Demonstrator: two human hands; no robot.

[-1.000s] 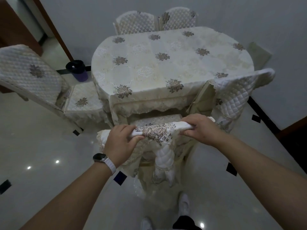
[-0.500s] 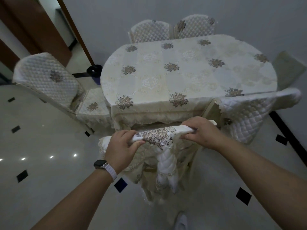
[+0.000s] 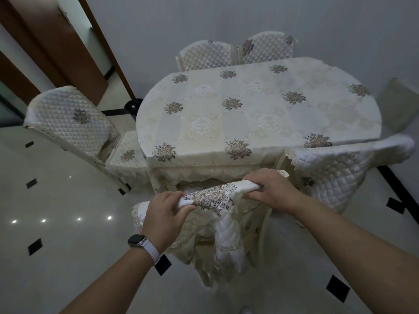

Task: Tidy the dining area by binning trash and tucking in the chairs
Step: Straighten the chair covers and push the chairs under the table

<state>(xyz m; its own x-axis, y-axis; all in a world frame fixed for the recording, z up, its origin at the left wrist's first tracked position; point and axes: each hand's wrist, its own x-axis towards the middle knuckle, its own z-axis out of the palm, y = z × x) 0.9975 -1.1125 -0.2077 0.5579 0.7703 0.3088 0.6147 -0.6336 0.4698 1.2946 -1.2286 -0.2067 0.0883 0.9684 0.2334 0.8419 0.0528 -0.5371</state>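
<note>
left hand: fingers curled round chair top rail, lower centre
right hand: fingers wrapped over same rail
chair: just beside desk near edge
bin: dark, upper left, half behind desk; contents hidden

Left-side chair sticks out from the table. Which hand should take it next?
Left, probably. The left hand grips the near chair's top rail at the end toward the angled chair; the right hand grips the opposite end and would have to cross over.

Oval table, floral tablecloth draped over it
</note>
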